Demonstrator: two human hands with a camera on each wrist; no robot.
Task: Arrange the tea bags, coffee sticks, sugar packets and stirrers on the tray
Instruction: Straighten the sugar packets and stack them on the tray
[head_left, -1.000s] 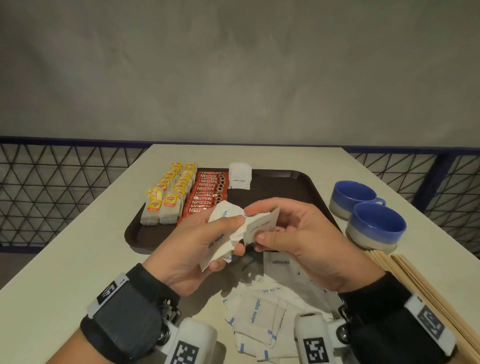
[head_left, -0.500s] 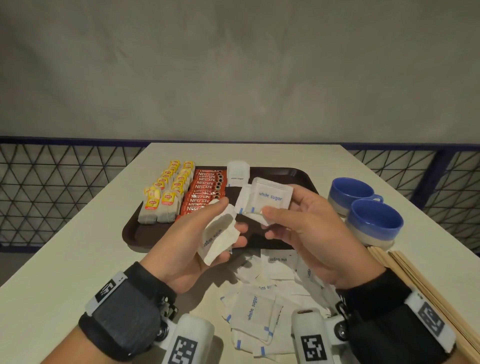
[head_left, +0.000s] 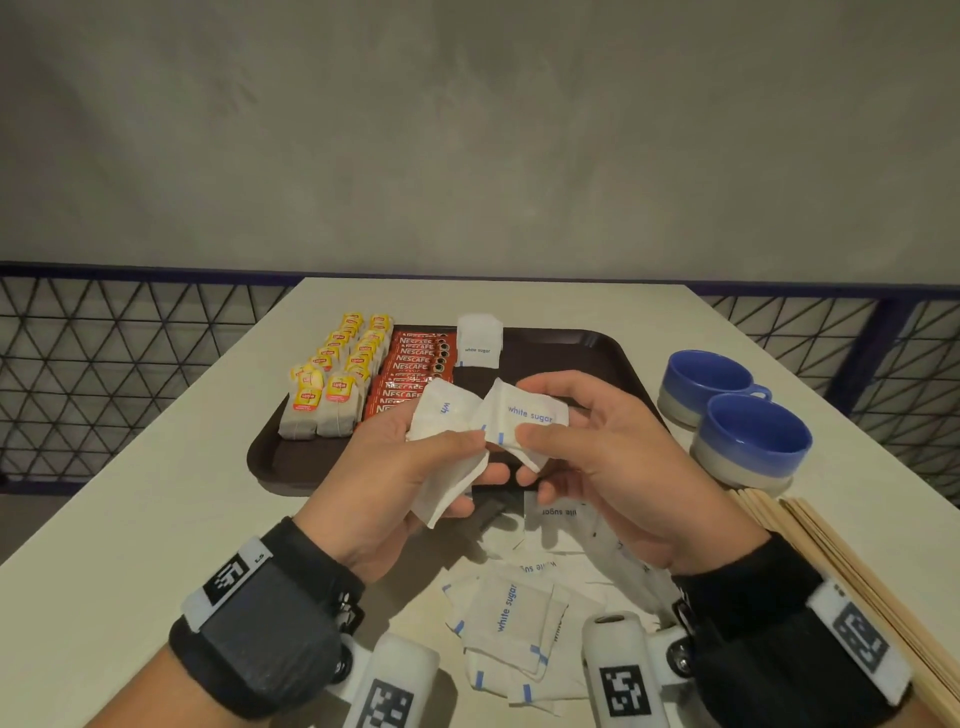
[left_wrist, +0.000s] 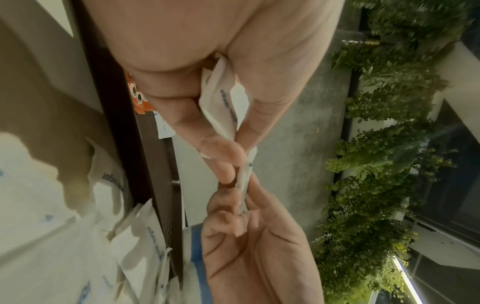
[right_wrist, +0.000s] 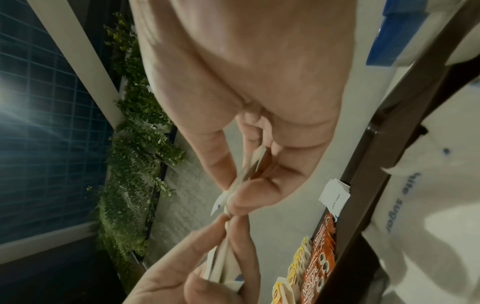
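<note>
Head view: left hand pinching several packets, right hand pinching one packet; light, limp, probably slippery — best held by edges.

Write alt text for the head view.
Two hands, left hand and right hand, pinch white sugar packets above a brown tray holding tea bags and coffee sticks. More loose packets lie on the table.
</note>
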